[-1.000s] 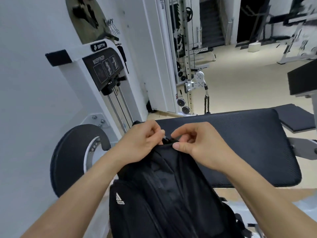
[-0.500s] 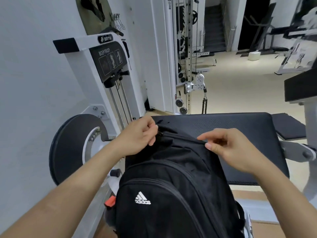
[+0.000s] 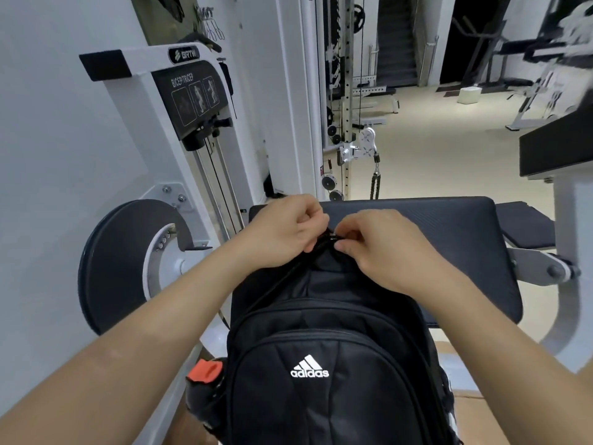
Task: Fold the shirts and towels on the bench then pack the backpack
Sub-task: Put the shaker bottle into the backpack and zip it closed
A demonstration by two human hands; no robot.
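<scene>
A black backpack (image 3: 324,364) with a white logo stands upright against the near edge of the black padded bench (image 3: 449,232). My left hand (image 3: 285,229) pinches the fabric at the backpack's top. My right hand (image 3: 375,245) pinches a zipper pull right beside it, and the two hands almost touch at the top middle. The main zipper looks closed along the top. No shirts or towels are in sight.
A bottle with an orange cap (image 3: 205,372) sits in the backpack's left side pocket. A white bicep/tricep machine (image 3: 192,97) with a black round pad (image 3: 122,261) stands at the left. Cable pulleys (image 3: 365,149) and beige floor lie beyond the bench; another pad (image 3: 555,152) is right.
My right hand has moved left along the top of the backpack with the zipper pull and now meets my left hand. The backpack sits more upright in view.
</scene>
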